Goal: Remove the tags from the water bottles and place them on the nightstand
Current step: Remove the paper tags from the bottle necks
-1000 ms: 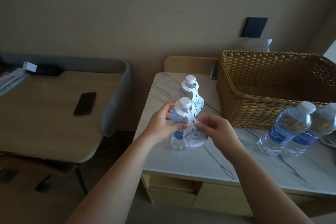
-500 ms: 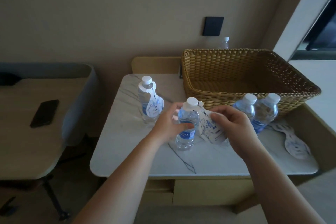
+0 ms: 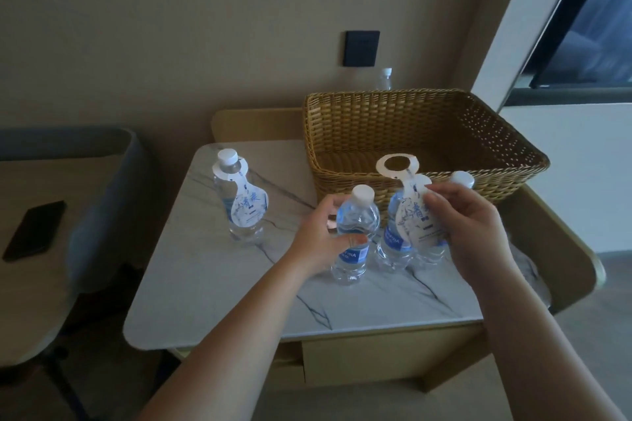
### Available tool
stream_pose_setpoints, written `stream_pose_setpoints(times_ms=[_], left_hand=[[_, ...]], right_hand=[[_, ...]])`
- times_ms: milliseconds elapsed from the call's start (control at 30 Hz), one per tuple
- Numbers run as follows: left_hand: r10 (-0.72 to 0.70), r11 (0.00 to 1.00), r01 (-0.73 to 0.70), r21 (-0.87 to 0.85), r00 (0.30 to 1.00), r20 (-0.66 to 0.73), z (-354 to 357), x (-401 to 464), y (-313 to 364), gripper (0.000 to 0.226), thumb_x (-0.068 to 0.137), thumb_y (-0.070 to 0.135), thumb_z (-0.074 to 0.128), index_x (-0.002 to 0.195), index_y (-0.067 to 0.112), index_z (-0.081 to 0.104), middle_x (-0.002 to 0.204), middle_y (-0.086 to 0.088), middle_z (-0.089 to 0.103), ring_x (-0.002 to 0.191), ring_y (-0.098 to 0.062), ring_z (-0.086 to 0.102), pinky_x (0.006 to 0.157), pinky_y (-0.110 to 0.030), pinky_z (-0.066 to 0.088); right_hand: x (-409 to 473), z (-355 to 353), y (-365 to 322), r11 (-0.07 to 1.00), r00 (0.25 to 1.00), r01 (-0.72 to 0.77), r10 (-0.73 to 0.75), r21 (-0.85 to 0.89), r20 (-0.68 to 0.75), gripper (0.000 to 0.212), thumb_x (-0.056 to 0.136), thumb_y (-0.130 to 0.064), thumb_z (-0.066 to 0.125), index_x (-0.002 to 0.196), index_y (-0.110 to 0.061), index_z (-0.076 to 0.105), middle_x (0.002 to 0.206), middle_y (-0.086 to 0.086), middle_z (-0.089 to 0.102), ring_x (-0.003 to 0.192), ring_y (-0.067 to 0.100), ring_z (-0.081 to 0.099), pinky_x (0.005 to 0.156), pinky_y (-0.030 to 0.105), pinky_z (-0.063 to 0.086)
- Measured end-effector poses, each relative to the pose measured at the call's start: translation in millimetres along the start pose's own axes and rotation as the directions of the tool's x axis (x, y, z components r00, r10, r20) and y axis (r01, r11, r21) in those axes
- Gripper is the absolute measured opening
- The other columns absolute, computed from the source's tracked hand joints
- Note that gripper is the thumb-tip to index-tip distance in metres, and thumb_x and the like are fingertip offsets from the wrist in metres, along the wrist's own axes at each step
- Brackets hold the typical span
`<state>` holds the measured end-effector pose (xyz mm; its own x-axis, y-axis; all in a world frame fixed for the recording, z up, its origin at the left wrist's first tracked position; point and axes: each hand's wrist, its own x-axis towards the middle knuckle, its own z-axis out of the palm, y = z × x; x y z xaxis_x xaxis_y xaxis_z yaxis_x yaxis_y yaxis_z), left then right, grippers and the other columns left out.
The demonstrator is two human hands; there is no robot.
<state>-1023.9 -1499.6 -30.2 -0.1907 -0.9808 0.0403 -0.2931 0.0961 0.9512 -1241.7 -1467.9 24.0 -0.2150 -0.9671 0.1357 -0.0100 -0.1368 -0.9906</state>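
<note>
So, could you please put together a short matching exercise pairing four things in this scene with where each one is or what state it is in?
Things:
1. tag
2. near bottle
3. far bottle
4. phone

Places or states:
A. lying on the wooden table at the left
B. held by the left hand, neck bare
C. pinched in the right hand, off any bottle
D. standing alone on the nightstand, tag hanging from its neck

Pairs: 1-C, 2-B, 3-D, 4-A
</note>
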Motion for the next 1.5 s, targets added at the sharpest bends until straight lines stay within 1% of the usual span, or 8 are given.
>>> stream_pose_setpoints(times_ms=[100,267,533,767,933,1200,1433,1500], left_hand=[[0.003,1.000,-0.003,-0.017,1.000,-0.015,7.0,4.6,-0.4,0.059,0.069,0.026,0.086,0.111,0.044,0.049,0.120,0.008,0.061,0.108,-0.014,0.060,0.088,-0.029,0.049],[0.017,1.000,-0.015,0.018,0.997,-0.075,17.2,4.8,3.4,0.062,0.066,0.034,0.086,0.112,0.045,0.046,0.112,0.021,0.057,0.098,0.002,0.058,0.068,-0.006,0.044],[0.015,0.998,-0.005,0.068,0.989,-0.150,27.3,5.4,0.2,0.063,0.068,0.038,0.084,0.116,0.046,0.043,0.119,0.010,0.060,0.100,-0.011,0.059,0.078,-0.026,0.046],[0.016,0.997,-0.001,0.080,0.982,-0.190,32.8,3.8,-3.5,0.064,0.070,0.035,0.084,0.121,0.041,0.045,0.122,0.004,0.062,0.104,-0.020,0.058,0.093,-0.046,0.049],[0.007,0.996,0.013,0.088,0.975,-0.223,36.5,2.2,-3.0,0.063,0.072,0.031,0.083,0.121,0.041,0.045,0.121,0.005,0.062,0.104,-0.019,0.059,0.092,-0.047,0.049],[-0.003,0.993,0.032,0.118,0.971,-0.240,40.4,-0.2,-3.4,0.063,0.075,0.030,0.080,0.126,0.039,0.044,0.122,0.007,0.062,0.106,-0.014,0.058,0.090,-0.035,0.046],[-0.011,0.989,0.052,0.136,0.960,-0.281,53.2,-14.6,8.6,0.077,0.080,0.038,0.073,0.145,0.038,0.031,0.123,0.027,0.050,0.105,0.013,0.049,0.078,-0.003,0.038],[-0.017,0.987,0.067,0.148,0.949,-0.316,55.5,-20.5,14.4,0.081,0.081,0.038,0.072,0.149,0.029,0.028,0.126,0.022,0.048,0.107,0.009,0.049,0.085,-0.009,0.042]], right_hand=[[-2.1,-40.8,15.2,0.996,0.995,-0.055,0.060,0.067,-0.074,0.013,0.084,-0.022,0.069,0.096,-0.018,0.071,0.092,0.009,0.072,0.080,0.020,0.067,0.068,0.033,0.057],[-8.3,-108.9,54.9,0.980,0.944,-0.160,0.187,0.119,-0.273,0.017,0.081,-0.025,0.071,0.096,-0.017,0.072,0.091,0.006,0.074,0.079,0.016,0.070,0.062,0.026,0.056],[29.2,-166.5,120.0,0.915,0.814,-0.382,0.265,-0.133,-0.516,0.018,0.080,-0.026,0.074,0.097,-0.019,0.072,0.086,-0.001,0.070,0.074,0.011,0.064,0.056,0.023,0.046],[61.2,-183.9,145.8,0.819,0.856,-0.417,0.207,-0.394,-0.474,0.018,0.081,-0.025,0.073,0.097,-0.021,0.070,0.083,-0.001,0.066,0.068,0.005,0.056,0.052,0.021,0.039],[66.6,-190.4,154.0,0.792,0.866,-0.411,0.185,-0.452,-0.464,0.021,0.081,-0.025,0.073,0.101,-0.021,0.069,0.094,0.003,0.070,0.069,0.009,0.056,0.063,0.028,0.046],[44.9,-194.6,134.7,0.813,0.944,-0.249,0.084,-0.526,-0.319,0.038,0.083,-0.026,0.070,0.120,-0.020,0.064,0.118,0.000,0.066,0.105,0.019,0.059,0.089,0.033,0.047],[7.4,-170.1,85.8,0.886,0.989,-0.039,-0.033,-0.463,-0.147,0.033,0.082,-0.026,0.072,0.114,-0.029,0.063,0.104,-0.013,0.066,0.094,0.003,0.062,0.078,0.023,0.049],[-3.6,-153.2,69.6,0.890,0.996,0.035,-0.070,-0.455,-0.061,0.031,0.082,-0.026,0.071,0.111,-0.030,0.062,0.100,-0.014,0.065,0.090,0.001,0.063,0.072,0.019,0.050]])
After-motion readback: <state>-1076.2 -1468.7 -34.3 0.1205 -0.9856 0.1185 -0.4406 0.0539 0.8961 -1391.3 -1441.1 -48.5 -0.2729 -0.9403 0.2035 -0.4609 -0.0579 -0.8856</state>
